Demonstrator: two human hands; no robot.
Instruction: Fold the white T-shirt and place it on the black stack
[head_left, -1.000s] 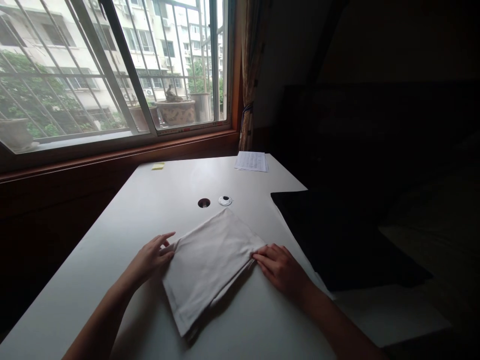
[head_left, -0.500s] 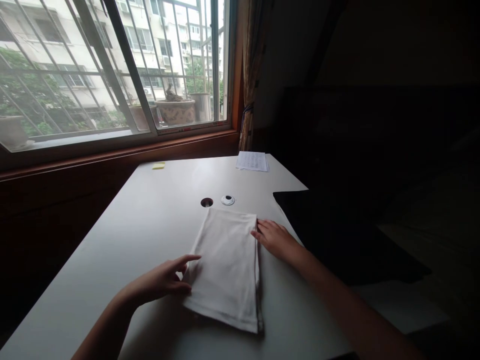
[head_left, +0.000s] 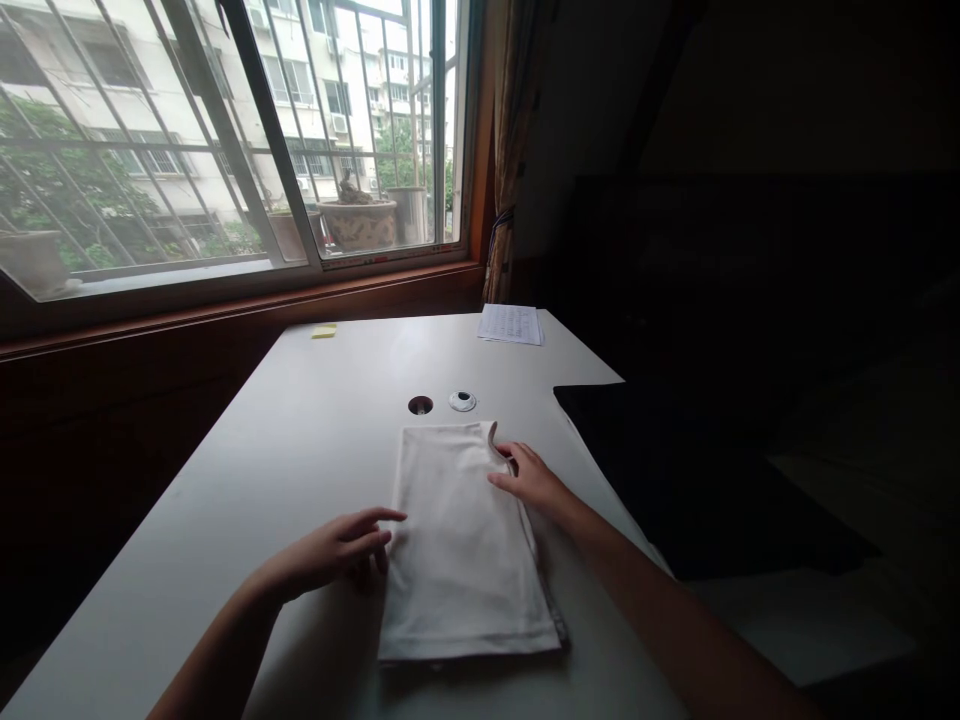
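A folded white cloth [head_left: 461,545] lies lengthwise on the white table [head_left: 315,440], its long side running away from me. My left hand [head_left: 341,550] rests at the cloth's left edge with fingers stretched out and touching it. My right hand [head_left: 529,478] is at the far right corner, fingers curled on the cloth's edge, which is lifted slightly there.
A round cable hole [head_left: 420,405] and its loose white cap [head_left: 463,401] sit just beyond the cloth. A paper sheet [head_left: 511,324] and a yellow sticky pad [head_left: 324,331] lie near the window. A dark surface [head_left: 675,480] borders the table's right side.
The cloth has been turned from a diagonal lie to straight, lengthwise. My right hand moved to its far right corner and took the edge; my left hand slid nearer along the left side.
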